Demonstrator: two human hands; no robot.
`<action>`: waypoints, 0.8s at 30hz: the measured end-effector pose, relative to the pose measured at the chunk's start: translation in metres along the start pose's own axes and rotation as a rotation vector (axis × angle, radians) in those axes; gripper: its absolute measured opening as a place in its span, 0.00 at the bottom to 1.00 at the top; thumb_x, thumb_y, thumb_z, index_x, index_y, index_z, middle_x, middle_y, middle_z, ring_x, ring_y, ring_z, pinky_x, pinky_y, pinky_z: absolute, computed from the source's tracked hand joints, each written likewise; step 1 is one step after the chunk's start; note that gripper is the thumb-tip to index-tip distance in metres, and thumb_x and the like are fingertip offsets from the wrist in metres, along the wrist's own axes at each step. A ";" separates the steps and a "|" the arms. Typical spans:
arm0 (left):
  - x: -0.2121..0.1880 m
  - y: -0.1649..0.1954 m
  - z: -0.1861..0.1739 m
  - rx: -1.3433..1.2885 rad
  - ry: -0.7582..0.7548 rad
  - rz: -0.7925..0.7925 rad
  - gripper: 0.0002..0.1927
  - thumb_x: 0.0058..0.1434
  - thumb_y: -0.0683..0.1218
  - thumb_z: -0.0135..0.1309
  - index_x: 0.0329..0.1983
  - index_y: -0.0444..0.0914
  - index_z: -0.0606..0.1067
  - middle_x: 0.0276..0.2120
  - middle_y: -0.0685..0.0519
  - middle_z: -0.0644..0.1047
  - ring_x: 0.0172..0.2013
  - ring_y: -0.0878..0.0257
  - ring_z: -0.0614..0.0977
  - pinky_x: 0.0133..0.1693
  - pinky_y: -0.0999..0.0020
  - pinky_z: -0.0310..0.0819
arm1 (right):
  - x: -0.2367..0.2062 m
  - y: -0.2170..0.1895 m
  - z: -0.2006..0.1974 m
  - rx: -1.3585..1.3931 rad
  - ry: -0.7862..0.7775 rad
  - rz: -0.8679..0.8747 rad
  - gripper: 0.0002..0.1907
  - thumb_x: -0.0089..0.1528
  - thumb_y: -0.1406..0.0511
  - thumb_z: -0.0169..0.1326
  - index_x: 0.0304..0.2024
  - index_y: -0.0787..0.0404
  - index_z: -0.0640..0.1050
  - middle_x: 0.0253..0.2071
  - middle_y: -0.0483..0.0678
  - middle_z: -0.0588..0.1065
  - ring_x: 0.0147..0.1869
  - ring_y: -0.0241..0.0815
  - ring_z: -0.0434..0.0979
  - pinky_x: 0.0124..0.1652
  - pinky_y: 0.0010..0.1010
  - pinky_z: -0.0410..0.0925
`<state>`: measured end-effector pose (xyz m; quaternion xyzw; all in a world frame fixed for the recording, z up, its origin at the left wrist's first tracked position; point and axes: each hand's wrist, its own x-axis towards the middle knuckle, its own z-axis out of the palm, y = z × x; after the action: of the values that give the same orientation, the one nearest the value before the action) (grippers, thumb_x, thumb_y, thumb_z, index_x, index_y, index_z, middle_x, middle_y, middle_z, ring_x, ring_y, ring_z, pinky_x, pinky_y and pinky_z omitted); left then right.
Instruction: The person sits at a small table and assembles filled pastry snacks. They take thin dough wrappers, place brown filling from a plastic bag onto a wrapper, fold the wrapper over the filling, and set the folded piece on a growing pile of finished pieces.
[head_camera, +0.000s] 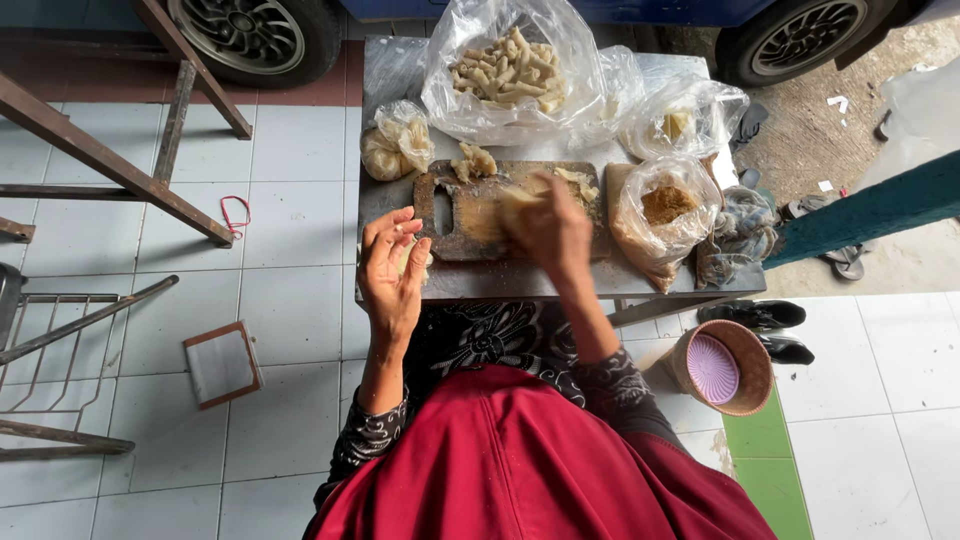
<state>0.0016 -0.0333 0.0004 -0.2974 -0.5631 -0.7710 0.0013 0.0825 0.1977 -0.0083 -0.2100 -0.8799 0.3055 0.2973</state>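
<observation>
My left hand (392, 270) is raised palm-up at the near left edge of the small metal table (520, 282), cupping a pale piece of dough that shows between the fingers. My right hand (548, 228) is blurred over the wooden cutting board (470, 225), fingers pinching a flat pale dough piece (520, 195). More dough scraps (476, 160) lie at the board's far edge.
A large clear bag of rolled pale sticks (508, 72) stands at the back. A small knotted bag (396, 140) is at the left, a bag of brown filling (664, 208) at the right, with a rag (738, 232) beside it. A woven basket (722, 366) sits on the floor.
</observation>
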 end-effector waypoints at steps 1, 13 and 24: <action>-0.002 -0.003 0.001 0.009 0.018 -0.027 0.12 0.69 0.35 0.56 0.55 0.33 0.73 0.59 0.48 0.72 0.56 0.61 0.78 0.60 0.66 0.74 | 0.004 0.004 -0.013 -0.055 0.069 0.039 0.25 0.62 0.70 0.61 0.61 0.57 0.70 0.47 0.57 0.81 0.47 0.50 0.85 0.36 0.37 0.80; -0.025 -0.048 0.043 -0.626 0.009 -0.572 0.08 0.67 0.43 0.59 0.44 0.33 0.80 0.39 0.50 0.83 0.39 0.64 0.84 0.48 0.65 0.81 | -0.019 -0.052 -0.025 0.464 -0.133 -0.080 0.30 0.58 0.75 0.64 0.63 0.58 0.72 0.58 0.51 0.76 0.54 0.41 0.79 0.46 0.31 0.79; -0.034 -0.030 0.055 -0.422 0.045 -0.453 0.15 0.71 0.47 0.52 0.50 0.30 0.80 0.43 0.50 0.83 0.43 0.65 0.84 0.50 0.68 0.80 | -0.041 -0.042 -0.005 0.349 -0.085 -0.083 0.11 0.63 0.71 0.62 0.49 0.64 0.82 0.45 0.49 0.81 0.44 0.36 0.84 0.42 0.26 0.78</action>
<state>0.0445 0.0143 -0.0313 -0.1408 -0.4426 -0.8579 -0.2199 0.1081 0.1463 0.0068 -0.1054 -0.8331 0.4497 0.3043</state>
